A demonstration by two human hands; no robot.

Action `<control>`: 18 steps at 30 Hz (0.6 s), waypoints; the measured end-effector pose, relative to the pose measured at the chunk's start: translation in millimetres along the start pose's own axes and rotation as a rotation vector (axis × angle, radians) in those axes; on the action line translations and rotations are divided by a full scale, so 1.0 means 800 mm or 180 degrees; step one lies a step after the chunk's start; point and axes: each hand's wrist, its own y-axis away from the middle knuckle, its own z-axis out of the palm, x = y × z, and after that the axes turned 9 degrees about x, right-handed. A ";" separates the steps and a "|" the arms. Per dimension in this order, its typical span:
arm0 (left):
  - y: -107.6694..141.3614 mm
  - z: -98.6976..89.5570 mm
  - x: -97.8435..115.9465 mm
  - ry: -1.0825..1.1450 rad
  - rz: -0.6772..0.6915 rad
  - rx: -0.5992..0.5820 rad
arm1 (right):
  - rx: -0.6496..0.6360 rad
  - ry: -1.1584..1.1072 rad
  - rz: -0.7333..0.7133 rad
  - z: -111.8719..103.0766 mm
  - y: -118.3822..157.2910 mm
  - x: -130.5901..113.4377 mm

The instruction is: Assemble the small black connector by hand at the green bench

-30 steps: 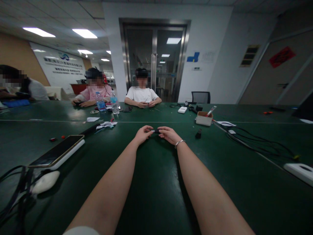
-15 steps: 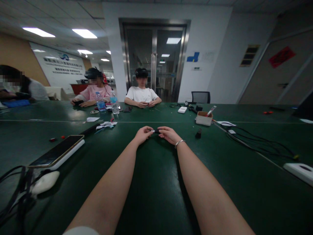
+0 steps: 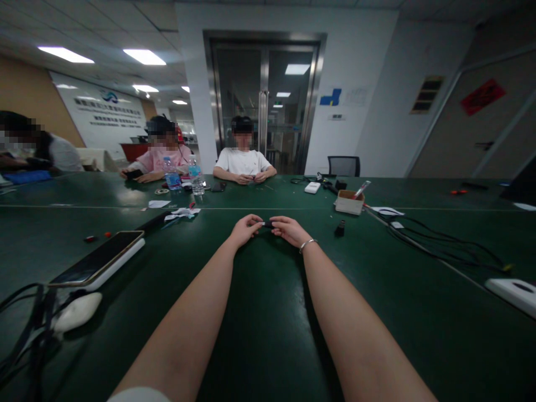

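Both the left hand (image 3: 247,230) and the right hand (image 3: 288,230) reach forward to the middle of my head-camera view, where a small black piece (image 3: 268,224) with a silvery end sits between their fingertips. I read each grip as a narrow pinch: the left at the silvery end, the right around the dark end. The piece is too small for me to tell whether it is one part or two joined. I see it over the green table (image 3: 268,312), but cannot tell whether it touches the surface.

A metal bangle (image 3: 308,245) circles the right wrist. Right of that hand I find a black connector-like object (image 3: 340,228), and beyond it a small cardboard box (image 3: 349,206) with a slim item leaning out. On my left, a smartphone (image 3: 100,258) lies on a white slab (image 3: 120,261); a white mouse-shaped object (image 3: 79,311) is nearer me. On the far side, a person in a white T-shirt (image 3: 242,162) sits facing me, near two water bottles (image 3: 195,176).
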 end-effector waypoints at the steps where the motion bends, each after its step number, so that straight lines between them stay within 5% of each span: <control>1: 0.000 0.000 0.000 0.0000 -0.0031 -0.0008 | 0.0008 -0.0005 0.0005 0.000 0.000 0.000; 18: -0.003 0.001 -0.003 -0.0048 -0.0100 -0.0008 | 0.0022 -0.0031 0.0043 0.003 0.003 -0.003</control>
